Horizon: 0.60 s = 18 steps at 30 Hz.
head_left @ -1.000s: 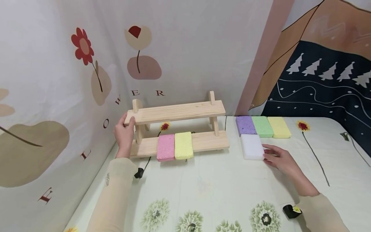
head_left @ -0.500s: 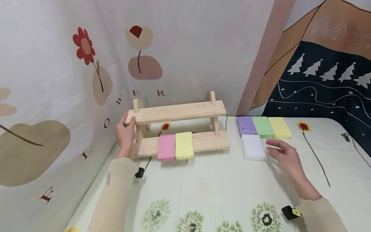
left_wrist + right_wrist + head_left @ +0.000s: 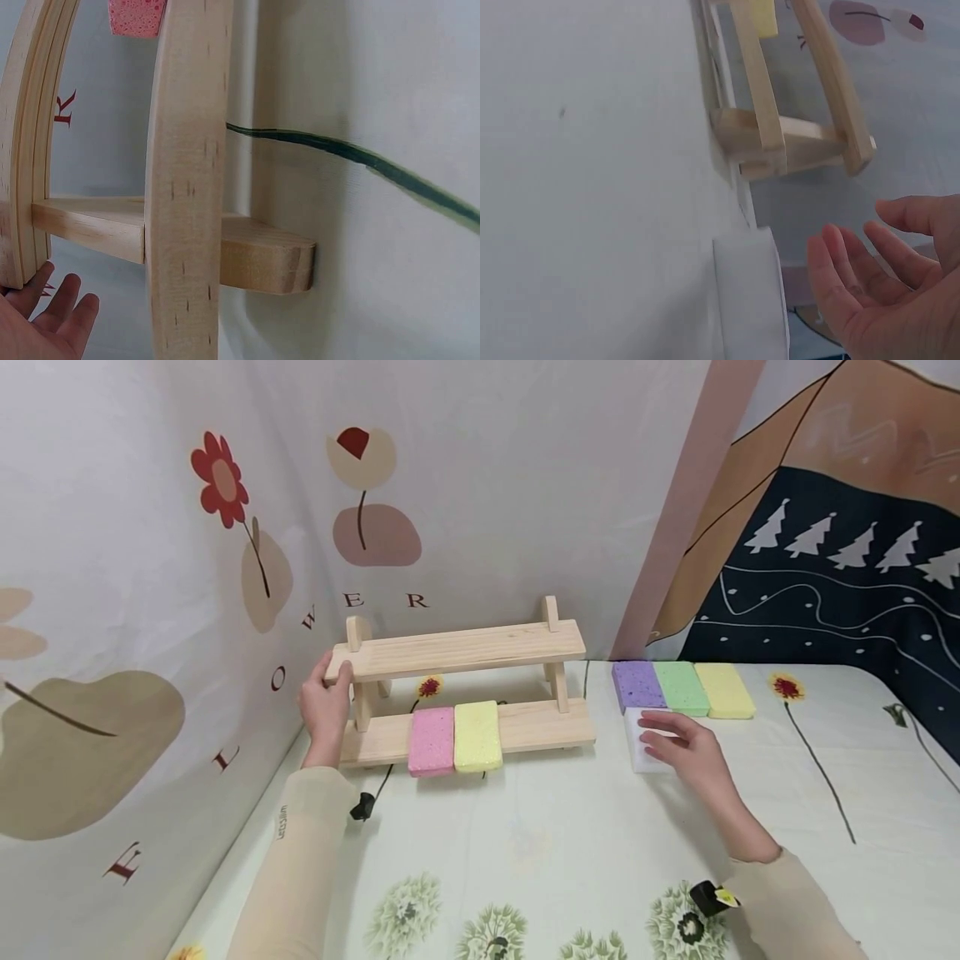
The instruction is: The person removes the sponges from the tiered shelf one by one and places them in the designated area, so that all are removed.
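A two-tier wooden rack (image 3: 465, 647) stands near the back wall. My left hand (image 3: 324, 710) grips the left end of its upper board, and in the left wrist view the fingers (image 3: 71, 307) reach behind that board. On the lower board, a pink sponge (image 3: 431, 742) and a yellow sponge (image 3: 477, 737) lie side by side. My right hand (image 3: 693, 756) is above a white sponge (image 3: 649, 763), fingers loosely bent with nothing in them, hiding part of it. The right wrist view shows a gap between these fingers (image 3: 840, 289) and the white sponge.
Behind the white sponge lie a purple sponge (image 3: 639, 684), a green sponge (image 3: 681, 687) and a second yellow sponge (image 3: 723, 690) in a row. A flower-printed cloth (image 3: 540, 860) covers the table. Printed fabric (image 3: 487, 485) hangs behind the rack and along the left side.
My right hand let go of the white sponge and drew back to the right, then came left over it. The left hand stays on the rack.
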### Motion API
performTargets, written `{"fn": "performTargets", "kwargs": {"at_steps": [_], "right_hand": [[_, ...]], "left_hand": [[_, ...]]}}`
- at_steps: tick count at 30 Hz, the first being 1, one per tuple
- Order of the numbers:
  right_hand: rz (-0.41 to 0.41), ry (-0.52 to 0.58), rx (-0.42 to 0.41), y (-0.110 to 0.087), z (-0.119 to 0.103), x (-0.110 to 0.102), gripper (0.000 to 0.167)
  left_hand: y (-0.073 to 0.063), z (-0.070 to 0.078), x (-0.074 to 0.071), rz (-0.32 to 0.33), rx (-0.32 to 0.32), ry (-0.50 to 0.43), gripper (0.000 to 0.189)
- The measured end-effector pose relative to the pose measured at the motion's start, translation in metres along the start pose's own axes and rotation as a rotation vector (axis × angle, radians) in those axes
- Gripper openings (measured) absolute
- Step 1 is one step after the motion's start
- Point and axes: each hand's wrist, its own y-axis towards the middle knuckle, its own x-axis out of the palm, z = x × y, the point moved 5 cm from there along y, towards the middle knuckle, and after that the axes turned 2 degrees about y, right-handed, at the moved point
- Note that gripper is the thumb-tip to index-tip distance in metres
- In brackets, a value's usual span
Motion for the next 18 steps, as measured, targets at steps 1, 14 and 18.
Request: {"fn": "performTargets", "kwargs": {"at_steps": [1, 14, 18], "right_hand": [[-0.006, 0.002, 0.001, 0.001, -0.002, 0.004, 0.046], [-0.073, 0.092, -0.007, 0.011, -0.02, 0.059, 0.042], [-0.1, 0.141, -0.034, 0.014, -0.023, 0.076, 0.042]], "left_hand": [[0.0, 0.0, 0.0, 0.001, 0.002, 0.001, 0.057], [0.001, -0.001, 0.001, -0.001, -0.001, -0.001, 0.057], [0.001, 0.0, 0.001, -0.002, -0.001, 0.001, 0.057]]}}
